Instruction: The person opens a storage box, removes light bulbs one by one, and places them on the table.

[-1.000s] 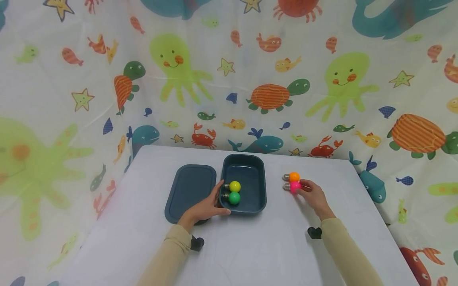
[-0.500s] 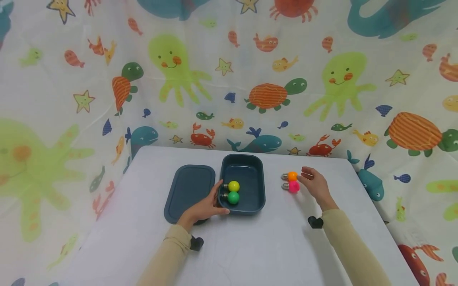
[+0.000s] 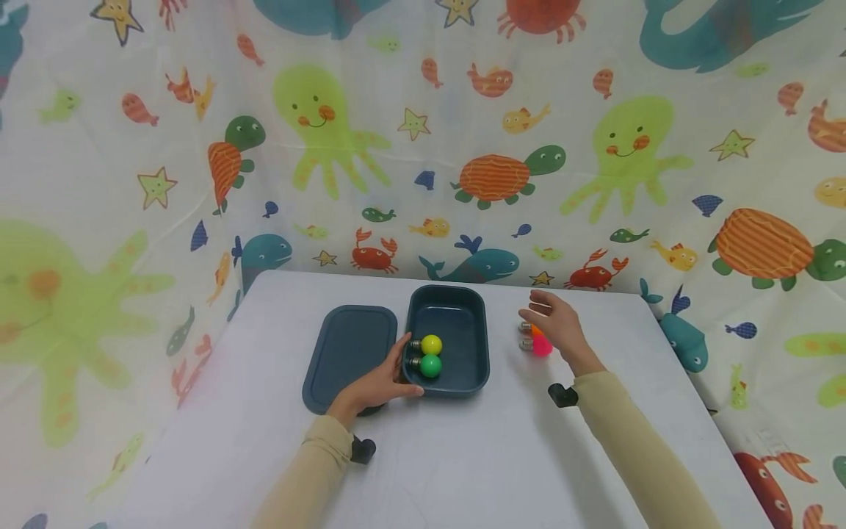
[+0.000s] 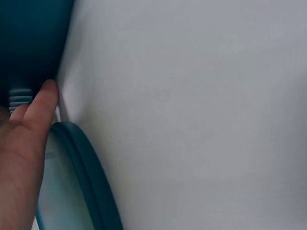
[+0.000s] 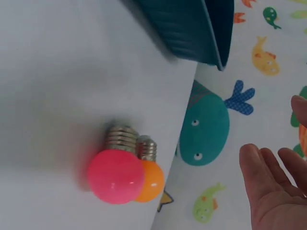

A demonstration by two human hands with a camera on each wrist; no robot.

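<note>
In the head view a dark blue box (image 3: pixel 465 319) stands on the table, with a yellow light bulb (image 3: pixel 432 344) and a green light bulb (image 3: pixel 431 366) lying side by side along its left wall. My left hand (image 3: pixel 377 383) rests against the box's near left corner, fingers stretched along the outer wall and thumb at the front. To the right, a pink light bulb (image 5: pixel 115 177) and an orange light bulb (image 5: pixel 152 183) lie together on the table, their metal bases toward the box. Above them my right hand (image 3: pixel 560 327) hovers with loose fingers, holding nothing and partly covering both in the head view.
A flat dark blue lid (image 3: pixel 350 356) lies left of the box, partly under my left hand. The white table (image 3: pixel 463 463) ends at a curtain (image 3: pixel 396 162) printed with sea animals behind and at the sides.
My right hand, which was touching the pink bulb, has let go, risen and moved left over the two bulbs. Those bulbs lie side by side, and my left hand has stayed at the box.
</note>
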